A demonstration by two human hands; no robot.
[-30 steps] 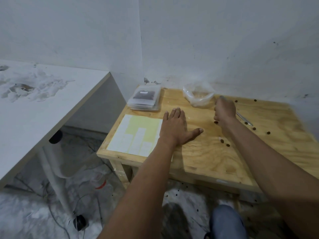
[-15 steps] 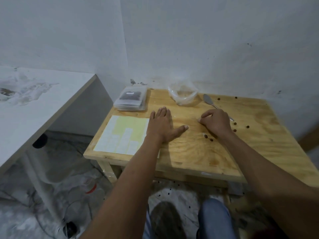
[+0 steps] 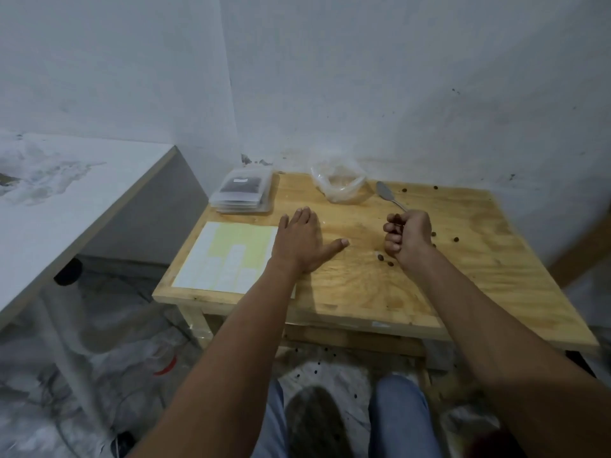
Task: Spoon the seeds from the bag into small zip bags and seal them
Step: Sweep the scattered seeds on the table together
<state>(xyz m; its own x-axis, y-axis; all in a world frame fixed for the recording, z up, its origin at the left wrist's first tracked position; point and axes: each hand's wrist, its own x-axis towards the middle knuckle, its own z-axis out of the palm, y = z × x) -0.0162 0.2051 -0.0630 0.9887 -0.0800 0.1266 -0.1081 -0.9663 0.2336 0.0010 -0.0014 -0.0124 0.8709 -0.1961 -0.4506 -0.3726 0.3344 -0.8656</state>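
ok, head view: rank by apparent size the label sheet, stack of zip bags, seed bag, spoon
1. label sheet
2. stack of zip bags and seed bag: look alike, unranked
3. spoon, handle end hidden by the right hand

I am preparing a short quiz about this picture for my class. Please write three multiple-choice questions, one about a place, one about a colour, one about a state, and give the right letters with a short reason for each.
1. Where does the spoon lie on the wooden table?
A. right of the clear seed bag
B. on the label sheet
C. on the stack of zip bags

2. What colour is the bare backing of the label sheet?
A. red
B. pale yellow
C. black

3. How is the left hand?
A. curled into a fist
B. pinching a seed
C. flat on the table, fingers straight

Answers:
1 A, its bowl lies just right of the bag.
2 B, yellow shows where the white labels are gone.
3 C, the palm lies down with the thumb spread; it is the right hand that is curled.
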